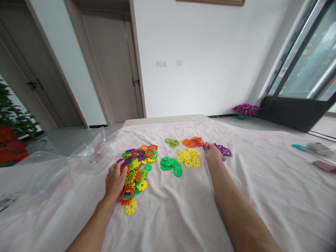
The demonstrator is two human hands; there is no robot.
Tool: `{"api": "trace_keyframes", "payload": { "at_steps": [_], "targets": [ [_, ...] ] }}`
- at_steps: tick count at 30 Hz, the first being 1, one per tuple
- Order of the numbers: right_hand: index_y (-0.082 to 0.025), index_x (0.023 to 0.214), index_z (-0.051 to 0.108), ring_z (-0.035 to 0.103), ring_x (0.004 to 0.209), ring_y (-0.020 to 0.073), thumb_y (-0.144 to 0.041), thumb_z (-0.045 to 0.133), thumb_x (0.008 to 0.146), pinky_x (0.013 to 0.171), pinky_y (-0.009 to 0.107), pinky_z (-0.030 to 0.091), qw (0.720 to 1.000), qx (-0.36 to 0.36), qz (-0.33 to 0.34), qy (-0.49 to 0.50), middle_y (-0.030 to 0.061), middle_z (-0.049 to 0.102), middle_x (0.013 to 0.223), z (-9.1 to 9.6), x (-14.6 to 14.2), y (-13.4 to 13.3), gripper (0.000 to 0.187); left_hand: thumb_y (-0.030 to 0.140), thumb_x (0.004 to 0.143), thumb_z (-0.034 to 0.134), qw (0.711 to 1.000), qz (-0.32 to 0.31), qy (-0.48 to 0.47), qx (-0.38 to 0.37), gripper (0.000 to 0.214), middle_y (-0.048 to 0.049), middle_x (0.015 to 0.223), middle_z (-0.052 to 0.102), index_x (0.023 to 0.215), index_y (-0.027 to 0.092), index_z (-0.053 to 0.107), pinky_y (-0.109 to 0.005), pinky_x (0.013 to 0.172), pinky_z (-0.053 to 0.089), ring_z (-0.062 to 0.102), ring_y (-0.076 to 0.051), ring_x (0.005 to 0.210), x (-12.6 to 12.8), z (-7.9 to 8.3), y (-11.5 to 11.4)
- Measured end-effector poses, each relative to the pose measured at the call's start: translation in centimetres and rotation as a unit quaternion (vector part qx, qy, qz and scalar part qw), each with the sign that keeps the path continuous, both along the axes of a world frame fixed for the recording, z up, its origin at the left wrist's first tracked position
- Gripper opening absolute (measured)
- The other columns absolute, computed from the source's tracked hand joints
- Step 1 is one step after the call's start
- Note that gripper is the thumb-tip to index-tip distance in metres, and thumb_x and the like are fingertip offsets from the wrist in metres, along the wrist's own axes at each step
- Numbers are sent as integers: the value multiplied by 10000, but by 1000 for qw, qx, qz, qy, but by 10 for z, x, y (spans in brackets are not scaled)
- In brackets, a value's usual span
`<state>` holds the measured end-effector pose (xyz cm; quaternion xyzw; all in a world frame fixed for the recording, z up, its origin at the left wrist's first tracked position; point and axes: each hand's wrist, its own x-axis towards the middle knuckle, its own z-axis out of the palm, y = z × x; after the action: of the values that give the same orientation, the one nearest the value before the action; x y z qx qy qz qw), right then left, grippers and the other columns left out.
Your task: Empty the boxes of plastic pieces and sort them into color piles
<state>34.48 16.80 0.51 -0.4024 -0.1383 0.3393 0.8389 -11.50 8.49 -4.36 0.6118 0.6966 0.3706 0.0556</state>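
Observation:
A mixed pile of notched plastic building pieces [136, 164] in orange, yellow, green and purple lies on the left. My left hand [114, 179] rests against its left side, fingers slightly apart and touching the pieces. Farther right, my right hand [213, 153] is closed in a pinch at the edge of the purple pieces [223, 150]. A bit of purple shows at its fingertips. Between my hands are single-colour groups: green discs [172, 165], yellow discs [189, 157], orange pieces [194, 141] and light green pieces [172, 142].
A wrinkled pale pink cloth [183, 210] covers the surface. Clear plastic packaging [91, 150] lies on the left. At the far right are a blue item [300, 147], a whitish packet [319, 148] and a dark pink item [324, 166]. Potted magenta flowers [246, 109] stand by the wall.

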Motion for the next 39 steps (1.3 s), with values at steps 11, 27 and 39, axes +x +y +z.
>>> {"api": "trace_keyframes", "payload": {
  "at_steps": [11, 27, 39],
  "targets": [
    [-139, 913, 670, 602, 546, 85, -203, 662, 683, 473, 173, 519, 971, -58, 162, -169, 10, 680, 733, 7, -102, -21, 239, 504, 561, 834, 948, -282, 40, -140, 1205, -149, 1591, 242, 1549, 245, 196, -451, 1145, 317, 237, -325, 1468, -53, 28, -40],
    [-225, 1254, 640, 640, 846, 163, -88, 529, 758, 803, 270, 491, 615, 22, 336, -713, 44, 710, 1065, -13, -205, -84, 526, 654, 672, 700, 975, -163, 150, -18, 1085, -222, 1607, 100, 1542, 234, 207, -596, 1118, 193, 171, -421, 1460, 43, 1, -43],
    [-228, 1050, 679, 590, 949, 169, -225, 589, 878, 770, 234, 428, 513, -13, 288, -808, 42, 629, 1021, -13, -217, -84, 194, 315, 844, 627, 978, -144, 29, 150, 627, -128, 1411, 486, 1419, 223, 393, -457, 1120, 362, 416, -269, 1354, 49, 12, -10]
  ]
}}
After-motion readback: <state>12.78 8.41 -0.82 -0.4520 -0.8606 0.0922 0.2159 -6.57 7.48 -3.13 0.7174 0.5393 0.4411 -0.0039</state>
